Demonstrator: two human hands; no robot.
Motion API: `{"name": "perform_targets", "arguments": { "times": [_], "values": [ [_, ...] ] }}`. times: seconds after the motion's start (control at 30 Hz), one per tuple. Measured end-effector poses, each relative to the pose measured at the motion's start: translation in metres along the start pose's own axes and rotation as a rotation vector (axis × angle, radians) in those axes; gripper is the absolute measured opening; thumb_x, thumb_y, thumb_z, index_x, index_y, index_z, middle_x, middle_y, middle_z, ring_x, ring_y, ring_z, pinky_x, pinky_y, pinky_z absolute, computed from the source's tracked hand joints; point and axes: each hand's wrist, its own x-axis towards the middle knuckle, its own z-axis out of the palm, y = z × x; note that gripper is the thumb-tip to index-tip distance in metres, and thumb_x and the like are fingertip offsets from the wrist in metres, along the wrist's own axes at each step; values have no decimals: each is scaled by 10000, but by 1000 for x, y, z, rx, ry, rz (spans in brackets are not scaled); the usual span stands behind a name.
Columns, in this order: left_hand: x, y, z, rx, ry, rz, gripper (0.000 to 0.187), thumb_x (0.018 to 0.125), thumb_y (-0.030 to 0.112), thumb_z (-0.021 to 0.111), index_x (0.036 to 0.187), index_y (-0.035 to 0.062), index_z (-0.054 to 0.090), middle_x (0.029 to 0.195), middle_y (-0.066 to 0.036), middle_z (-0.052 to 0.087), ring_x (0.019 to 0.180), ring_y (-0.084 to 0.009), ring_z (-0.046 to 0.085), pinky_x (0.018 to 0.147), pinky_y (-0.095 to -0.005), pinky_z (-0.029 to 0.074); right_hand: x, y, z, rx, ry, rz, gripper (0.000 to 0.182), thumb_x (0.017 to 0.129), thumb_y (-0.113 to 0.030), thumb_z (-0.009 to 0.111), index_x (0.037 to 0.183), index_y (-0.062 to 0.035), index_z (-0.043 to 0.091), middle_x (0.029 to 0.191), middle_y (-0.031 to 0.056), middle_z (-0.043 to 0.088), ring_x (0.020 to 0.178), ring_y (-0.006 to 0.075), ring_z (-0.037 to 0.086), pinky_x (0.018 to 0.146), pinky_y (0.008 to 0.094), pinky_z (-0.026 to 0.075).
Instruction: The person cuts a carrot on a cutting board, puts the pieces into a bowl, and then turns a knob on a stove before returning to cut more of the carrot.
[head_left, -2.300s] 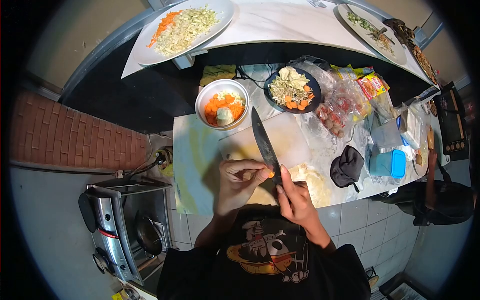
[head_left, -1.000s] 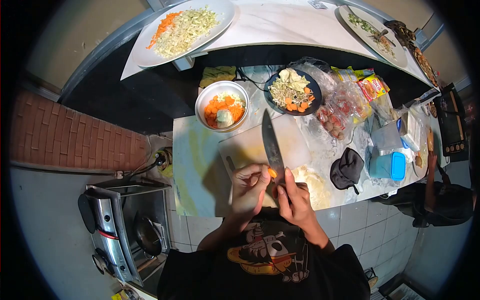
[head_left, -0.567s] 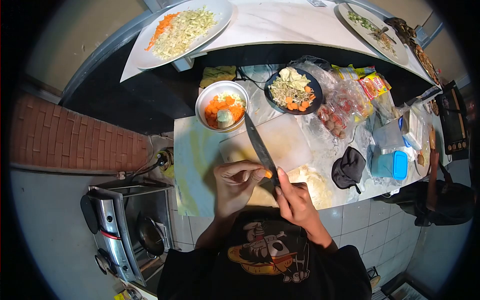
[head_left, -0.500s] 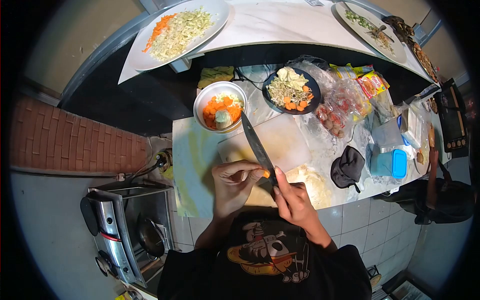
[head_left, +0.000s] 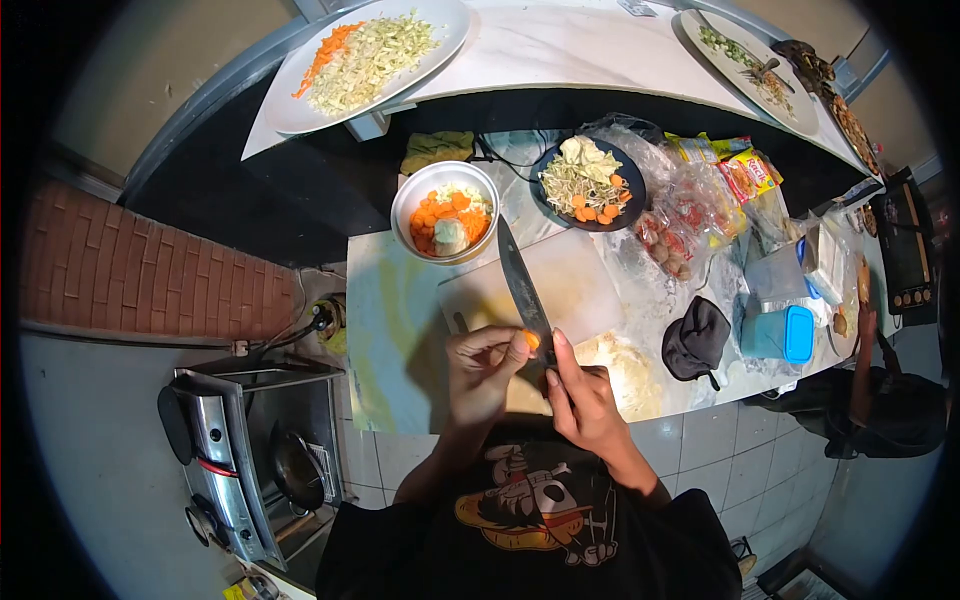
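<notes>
My right hand is closed round the handle of a large kitchen knife, whose blade points up and away over a white cutting board. Pinched in the fingertips of my left hand is a small orange piece of carrot, right against the blade near the handle. Past the board, a round metal bowl holds carrot slices, pale chopped bits and a whitish lump. Beside it, a dark plate carries bean sprouts, carrot slices and a pale leafy piece.
Plastic bags of food, a black cap and a blue-lidded container lie to the right. A raised shelf holds a plate of shredded vegetables. A gas stove stands at left; another person is at far right.
The knife has turned slightly more upright. My left fingers have shifted a little, and more of the carrot piece shows. The view has moved slightly.
</notes>
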Motion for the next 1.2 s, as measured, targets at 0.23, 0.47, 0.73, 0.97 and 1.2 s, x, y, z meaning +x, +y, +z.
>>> {"name": "perform_targets", "arguments": {
  "times": [0.23, 0.47, 0.73, 0.97, 1.2],
  "values": [
    [20, 40, -4, 407, -125, 41, 77, 877, -22, 717, 934, -74, 724, 870, -143, 741, 784, -140, 693, 728, -254, 541, 1, -1, -7, 32, -78, 10, 648, 799, 127, 571, 1428, 78, 426, 681, 165, 606, 496, 290, 566, 507, 360, 469],
    [27, 31, -10, 358, -195, 127, 116, 859, -47, 725, 972, -71, 722, 914, -160, 739, 824, -163, 699, 761, -270, 552, -2, -3, -6, 25, -80, 64, 669, 801, 120, 570, 1448, 60, 410, 716, 175, 635, 508, 284, 590, 514, 363, 480],
    [19, 15, -9, 292, -54, 84, 168, 871, -40, 720, 1035, -71, 707, 960, -136, 734, 860, -147, 691, 801, -266, 559, -1, -5, -13, -59, -115, 90, 686, 810, 114, 566, 1468, 53, 382, 749, 192, 656, 515, 286, 604, 519, 373, 488],
    [8, -13, 8, -24, 123, 79, 106, 916, -5, 682, 1011, -51, 694, 945, -108, 726, 860, -125, 668, 819, -269, 536, -3, 0, 1, -33, -55, 133, 685, 820, 112, 562, 1475, 57, 367, 760, 200, 661, 526, 289, 615, 519, 373, 488],
    [-4, -32, 17, -220, 234, 38, 110, 966, 11, 616, 1048, -11, 687, 1004, -77, 703, 897, -105, 636, 861, -264, 503, -1, 3, 8, -20, -31, 113, 674, 841, 87, 572, 1477, 73, 348, 830, 230, 684, 544, 293, 636, 523, 367, 494]
  ]
}}
